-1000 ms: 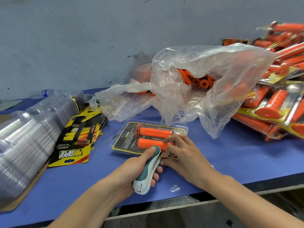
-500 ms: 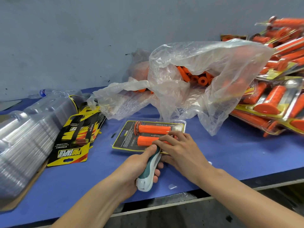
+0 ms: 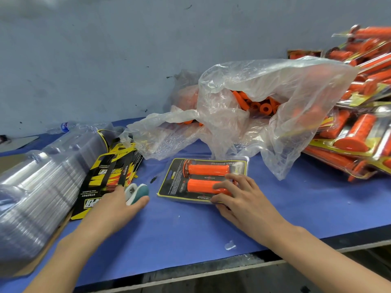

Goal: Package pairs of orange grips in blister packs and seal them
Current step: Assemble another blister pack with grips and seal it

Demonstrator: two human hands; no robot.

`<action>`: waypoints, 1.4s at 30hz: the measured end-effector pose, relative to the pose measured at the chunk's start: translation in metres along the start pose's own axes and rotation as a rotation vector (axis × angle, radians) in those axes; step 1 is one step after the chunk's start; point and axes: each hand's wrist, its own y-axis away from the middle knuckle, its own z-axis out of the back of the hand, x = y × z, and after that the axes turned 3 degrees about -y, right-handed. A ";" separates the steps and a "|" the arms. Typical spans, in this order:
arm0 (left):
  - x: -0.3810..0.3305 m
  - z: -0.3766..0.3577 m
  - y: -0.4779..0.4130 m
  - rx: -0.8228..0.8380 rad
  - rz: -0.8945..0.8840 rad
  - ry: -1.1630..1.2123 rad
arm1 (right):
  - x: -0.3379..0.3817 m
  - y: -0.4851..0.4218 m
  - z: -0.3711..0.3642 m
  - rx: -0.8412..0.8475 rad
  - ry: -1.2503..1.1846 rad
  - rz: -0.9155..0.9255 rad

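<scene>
Now, left hand [image 3: 115,206] out to the left, wrapped around a white-and-teal stapler [image 3: 137,192], fingers [image 3: 139,203] curled over its body, nose of the tool poking out toward the printed cards. Stapler just clear of the blister pack [image 3: 204,179], a strip of bare blue surface [image 3: 179,227] between them. Over to the right hand [image 3: 246,203]: palm down, fingers [image 3: 222,185] spread and pressing flat on the pack's near right corner, nothing clutched, just holding it down. Blister pack lying flat at centre, black-and-yellow card inside, two orange grips [image 3: 206,169] side by side lengthwise, the nearer one partly under those fingertips. Behind it, a big crumpled clear plastic bag [image 3: 264,98], mouth gaping, loose orange grips [image 3: 258,103] heaped inside. Far right, a tall jumble of finished packs [image 3: 359,123] stacked every which way against the grey wall. Left side, a fan of black-and-yellow backing cards [image 3: 110,172], and beside that a long nested stack of clear blister shells [image 3: 40,185] lying on its side on brown cardboard. Back left, a water bottle [image 3: 67,126] on its side. Small clear scrap [image 3: 230,245] near the front edge.
</scene>
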 end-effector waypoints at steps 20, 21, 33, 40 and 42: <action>-0.056 -0.028 0.018 -0.504 -1.007 -0.147 | -0.023 0.011 0.025 0.156 -0.177 -0.013; -0.055 -0.026 0.018 -0.532 -1.039 -0.136 | -0.026 0.011 0.029 0.141 -0.129 -0.004; -0.079 -0.025 0.062 -0.638 -1.180 -0.012 | -0.017 0.004 0.021 0.124 0.007 -0.069; -0.023 -0.005 0.047 -0.421 -0.979 0.228 | -0.058 0.013 0.028 0.207 -0.492 -0.119; -0.020 -0.009 0.039 -0.457 -0.850 0.297 | -0.063 0.011 0.019 0.244 -0.542 -0.136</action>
